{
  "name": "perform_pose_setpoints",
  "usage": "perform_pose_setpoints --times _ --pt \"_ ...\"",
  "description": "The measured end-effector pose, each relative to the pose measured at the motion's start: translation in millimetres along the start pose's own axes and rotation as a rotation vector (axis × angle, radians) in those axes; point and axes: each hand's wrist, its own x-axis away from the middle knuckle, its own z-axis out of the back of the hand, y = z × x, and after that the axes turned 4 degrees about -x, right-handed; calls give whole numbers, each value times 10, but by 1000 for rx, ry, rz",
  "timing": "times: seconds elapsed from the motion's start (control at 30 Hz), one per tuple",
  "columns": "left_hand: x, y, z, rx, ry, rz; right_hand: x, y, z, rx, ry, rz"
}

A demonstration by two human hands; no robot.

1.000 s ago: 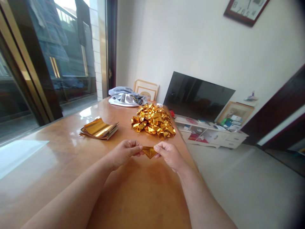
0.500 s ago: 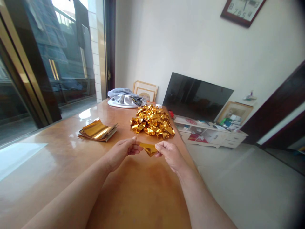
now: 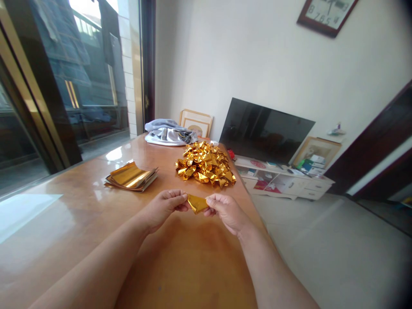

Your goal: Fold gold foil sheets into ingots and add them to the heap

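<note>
Between my two hands is a small folded piece of gold foil paper (image 3: 197, 203), pinched at its opposite ends. My left hand (image 3: 164, 205) grips its left end with thumb and fingertips, and my right hand (image 3: 225, 211) holds the right end. Just beyond my hands lies a heap of crumpled, folded gold foil pieces (image 3: 205, 165). To the left of that heap sits a stack of flat gold foil sheets (image 3: 130, 177), curling up slightly. All of this rests on a glossy wooden table (image 3: 64, 210).
A grey-and-white cloth bundle (image 3: 169, 133) lies at the table's far end. Beyond the right edge stand a dark flat-screen television (image 3: 266, 131) and a low white cabinet (image 3: 283, 182) holding small items. A glass door (image 3: 80, 77) runs along the left.
The foil piece has turned from a downward-pointing triangle to a flatter, more level shape. My hands have come closer together, and the view has shifted slightly.
</note>
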Motion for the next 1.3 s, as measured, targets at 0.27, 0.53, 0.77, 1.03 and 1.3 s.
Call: perform_pose_setpoints --times 0.27,0.53,0.77,1.03,1.3 --pt "-48 -138 -38 -179 17 -14 23 -13 -44 139 4 39" --pt "-21 -66 -117 -99 5 -6 -19 89 -136 142 10 66" --pt "-19 -75 -107 -109 22 5 1 60 -171 146 -13 54" --pt "18 -17 -127 -7 -66 13 12 60 -201 83 -10 47" --pt "-5 -92 -82 216 -126 19 42 -23 -243 -59 -62 33"
